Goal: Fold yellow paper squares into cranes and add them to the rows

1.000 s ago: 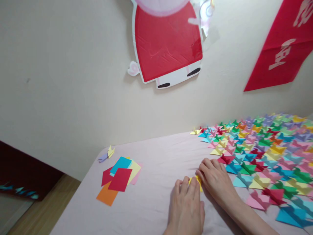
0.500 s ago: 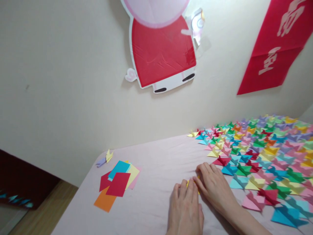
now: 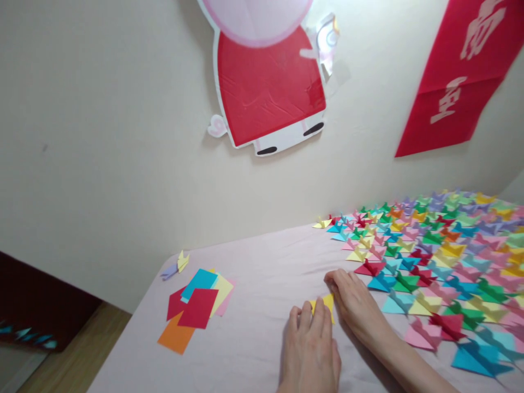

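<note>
A small yellow folded paper (image 3: 328, 303) lies on the pale pink bedsheet, low and right of the middle of the view. My left hand (image 3: 310, 341) rests over it from the near side, with slightly bent fingers holding it down. Part of the paper is hidden beneath those fingers. My right hand (image 3: 354, 300) is at the paper's right edge, its fingers close together and curled downward. Its thumb and fingertips are largely hidden, so whether they grip the paper's edge does not show.
Rows of colourful folded paper birds (image 3: 434, 256) cover the right side. Loose square sheets (image 3: 199, 308) overlap on the left, near two folded paper pieces (image 3: 176, 267). A wall (image 3: 123, 191) with a red cartoon cutout (image 3: 268, 87) and a red banner (image 3: 446, 82) rises behind.
My right hand's thumb has drawn back from the yellow paper and its fingers have shifted slightly up and left. More of the paper shows now. My left hand has stayed nearly still.
</note>
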The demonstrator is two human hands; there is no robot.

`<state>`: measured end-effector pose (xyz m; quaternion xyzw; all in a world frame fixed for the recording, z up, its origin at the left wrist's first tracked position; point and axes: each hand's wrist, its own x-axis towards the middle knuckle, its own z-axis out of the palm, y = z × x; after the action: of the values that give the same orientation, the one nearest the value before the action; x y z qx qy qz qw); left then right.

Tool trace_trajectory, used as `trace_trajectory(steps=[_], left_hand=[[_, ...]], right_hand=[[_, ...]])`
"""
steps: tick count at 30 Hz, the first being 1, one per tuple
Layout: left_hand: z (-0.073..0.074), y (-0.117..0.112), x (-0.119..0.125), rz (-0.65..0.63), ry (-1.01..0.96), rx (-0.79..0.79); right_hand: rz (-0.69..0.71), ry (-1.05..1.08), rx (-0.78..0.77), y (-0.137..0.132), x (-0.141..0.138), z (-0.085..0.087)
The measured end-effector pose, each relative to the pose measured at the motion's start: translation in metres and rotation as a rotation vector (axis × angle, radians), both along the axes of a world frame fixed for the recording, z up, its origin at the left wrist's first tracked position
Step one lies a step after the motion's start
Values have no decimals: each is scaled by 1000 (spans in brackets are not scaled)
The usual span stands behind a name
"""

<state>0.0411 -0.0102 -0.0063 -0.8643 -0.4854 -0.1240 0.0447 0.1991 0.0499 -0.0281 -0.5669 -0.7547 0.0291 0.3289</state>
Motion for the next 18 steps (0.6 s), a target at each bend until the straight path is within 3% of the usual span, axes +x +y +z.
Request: trace_trajectory(steps=[9,14,18], left_hand=[[-1,-4,-11,-17,17,38],[-19,-16,-32,-46,47,99],[-30,-25,-41,4,52,91]], right_hand=[[-14,-132,19,-3,-1,0],[-24,-138,-5,-3,-2,3],[-37,-135,16,-3,-2,4]])
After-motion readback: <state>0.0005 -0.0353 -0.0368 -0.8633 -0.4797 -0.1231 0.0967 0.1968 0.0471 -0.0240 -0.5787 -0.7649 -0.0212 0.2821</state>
